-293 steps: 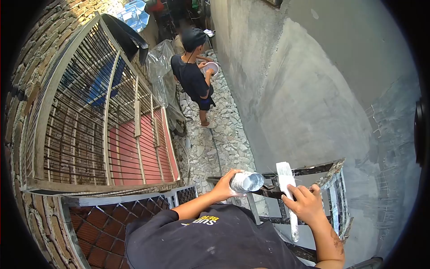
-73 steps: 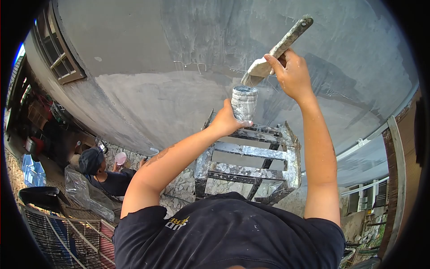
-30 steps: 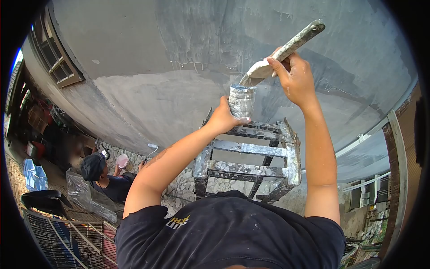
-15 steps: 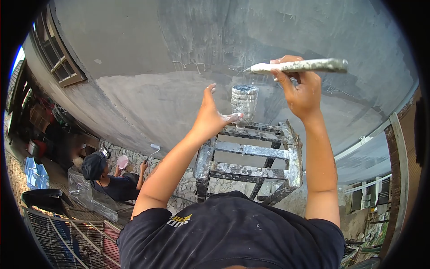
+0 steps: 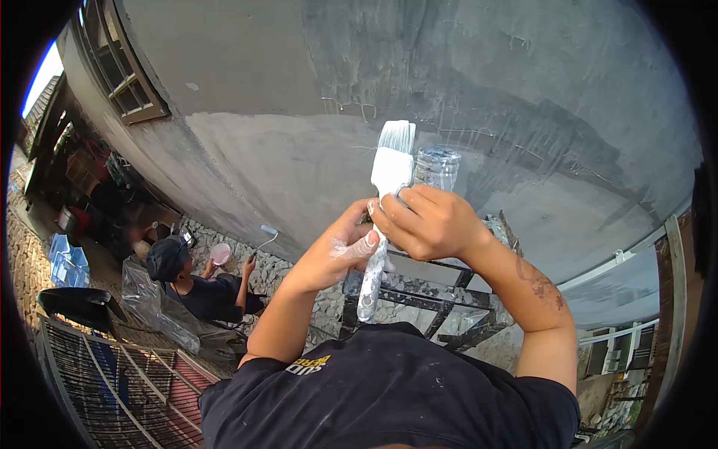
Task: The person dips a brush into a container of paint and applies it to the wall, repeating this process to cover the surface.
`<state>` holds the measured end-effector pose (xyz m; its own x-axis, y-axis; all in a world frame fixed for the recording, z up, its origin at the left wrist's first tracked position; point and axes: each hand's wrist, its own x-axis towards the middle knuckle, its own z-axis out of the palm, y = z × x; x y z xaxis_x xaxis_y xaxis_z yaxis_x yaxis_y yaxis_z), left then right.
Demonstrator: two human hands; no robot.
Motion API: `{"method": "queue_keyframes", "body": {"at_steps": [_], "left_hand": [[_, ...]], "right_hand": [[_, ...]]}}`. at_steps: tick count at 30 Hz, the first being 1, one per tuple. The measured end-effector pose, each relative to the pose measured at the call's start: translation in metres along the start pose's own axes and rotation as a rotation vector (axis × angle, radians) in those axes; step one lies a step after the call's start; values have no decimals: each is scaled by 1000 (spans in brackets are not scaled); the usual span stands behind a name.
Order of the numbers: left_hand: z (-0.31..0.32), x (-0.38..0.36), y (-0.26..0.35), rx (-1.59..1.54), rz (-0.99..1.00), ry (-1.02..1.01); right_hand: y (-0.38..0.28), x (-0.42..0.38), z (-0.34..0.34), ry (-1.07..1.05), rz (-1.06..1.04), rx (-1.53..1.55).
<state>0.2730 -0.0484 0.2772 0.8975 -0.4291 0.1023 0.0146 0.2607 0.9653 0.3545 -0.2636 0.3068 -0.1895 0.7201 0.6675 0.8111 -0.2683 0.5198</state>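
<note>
A wide paintbrush (image 5: 393, 170) stands bristles up in front of my chest, its head coated white and its handle pointing down toward me. My right hand (image 5: 432, 224) pinches the handle just below the head. My left hand (image 5: 340, 251), smeared with white paint, closes around the handle a little lower; some of its fingers are hidden. Just behind my right hand is a paint-streaked container (image 5: 439, 166), its lower part covered by that hand. Below both hands, a paint-spattered slatted stand (image 5: 441, 293) shows in part.
Ahead is a grey wall (image 5: 254, 161) with darker patches and drips, and a window (image 5: 123, 67) at left. Down to the left, another person (image 5: 198, 288) holds a paint roller (image 5: 268, 230) and a pink container (image 5: 221, 254) over rubble. A metal grille (image 5: 112, 374) lies lower left.
My right hand has brought the brush down and left, turning it from level to upright. My left hand has moved from beside the container onto the handle. The view has shifted slightly.
</note>
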Motion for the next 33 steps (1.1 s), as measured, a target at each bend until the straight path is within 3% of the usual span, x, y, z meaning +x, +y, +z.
{"method": "queue_keyframes", "body": {"at_steps": [3,7,10,15,17,19,21,22,24,25,27,28,30,33], "left_hand": [[17,-10,-2,-37,-36,35],[9,-9,-8,-10,54,186],[-5,-6,-22,6,113,389],[-49,-2,-39,283,163,620],[-71,4,-46,611,187,727],[-84,13,-47,700,214,765],[-90,24,-41,913,231,754],[-95,30,-43,913,230,759],[-109,46,-61,984,497,753],[-114,47,-70,985,495,756],[-123,50,-88,955,259,712],[-126,49,-99,959,258,710],[-129,42,-129,885,73,685],[-137,16,-193,932,46,637]], "right_hand": [[2,1,4,-102,2,-29],[-3,6,9,-81,46,-34],[-8,4,-19,-133,103,25],[-23,-35,-73,-289,419,207],[-27,-57,-93,-341,578,220],[-33,-80,-111,-369,658,221],[-40,-99,-126,-382,902,153],[-47,-105,-130,-382,898,156],[-59,-119,-135,-236,1171,241],[-64,-126,-137,-236,1170,244],[-74,-138,-135,-222,1312,308],[-79,-141,-131,-219,1315,309],[-89,-145,-123,-188,1385,358],[-94,-152,-119,-131,1486,414]]}}
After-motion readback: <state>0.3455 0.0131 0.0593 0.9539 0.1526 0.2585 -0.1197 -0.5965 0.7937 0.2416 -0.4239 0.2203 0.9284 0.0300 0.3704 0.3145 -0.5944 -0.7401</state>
